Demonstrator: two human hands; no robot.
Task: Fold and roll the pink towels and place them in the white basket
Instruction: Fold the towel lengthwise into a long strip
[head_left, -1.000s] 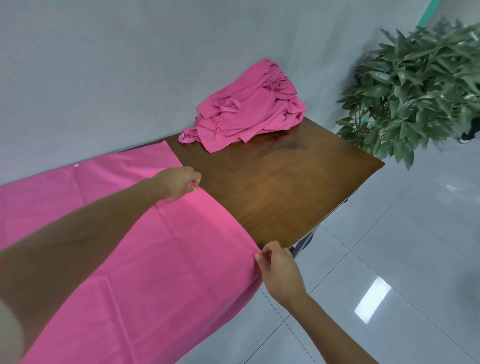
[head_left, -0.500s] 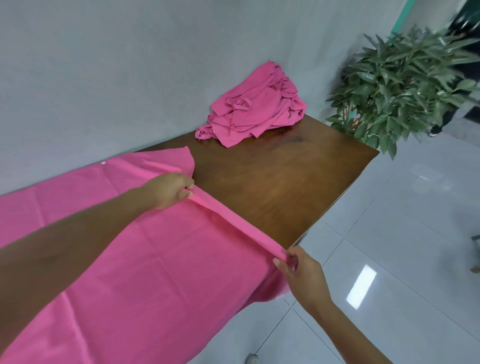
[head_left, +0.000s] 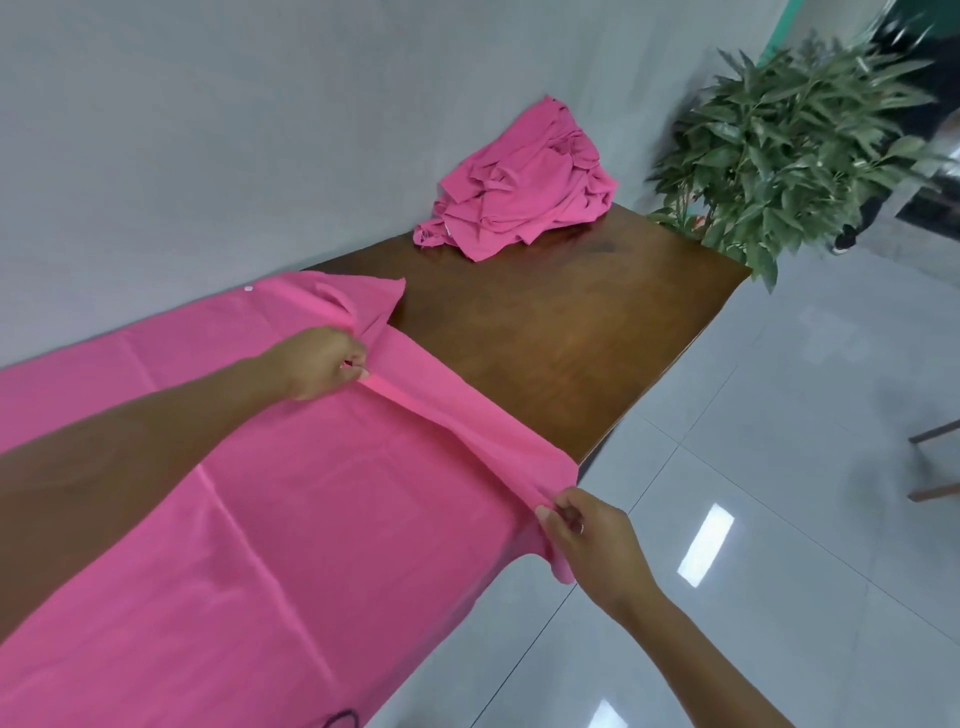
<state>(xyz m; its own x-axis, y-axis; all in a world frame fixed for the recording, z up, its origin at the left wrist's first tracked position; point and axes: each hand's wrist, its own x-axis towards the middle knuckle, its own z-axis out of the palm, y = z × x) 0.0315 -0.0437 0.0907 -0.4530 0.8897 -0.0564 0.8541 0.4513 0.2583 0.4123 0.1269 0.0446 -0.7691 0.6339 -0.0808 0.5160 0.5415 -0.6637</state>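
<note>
A: Where the wooden table (head_left: 571, 338) meets the grey wall, one pink towel (head_left: 260, 519) lies spread flat, covering the near and left part of the top and hanging over the front edge.

B: Hands?

A: Left hand (head_left: 317, 364) closed in a pinch on the towel's right-hand edge, toward the wall side. Right hand (head_left: 592, 540) pinching the same edge at the front of the table, thumb and fingers shut on cloth. Between the two, the edge is lifted into a narrow raised ridge, partly turned over.

B: Far corner?

A: Just beyond the left hand a corner of the towel stands up in a small peak, creased.

B: Anything else on the table?

A: Crumpled heap of pink towels (head_left: 519, 192) at the far end against the wall, well apart from the spread one, bare wood between. Leafy plant (head_left: 789, 145) beside that end, on the tiled floor (head_left: 805, 467). Basket not seen in this view.
</note>
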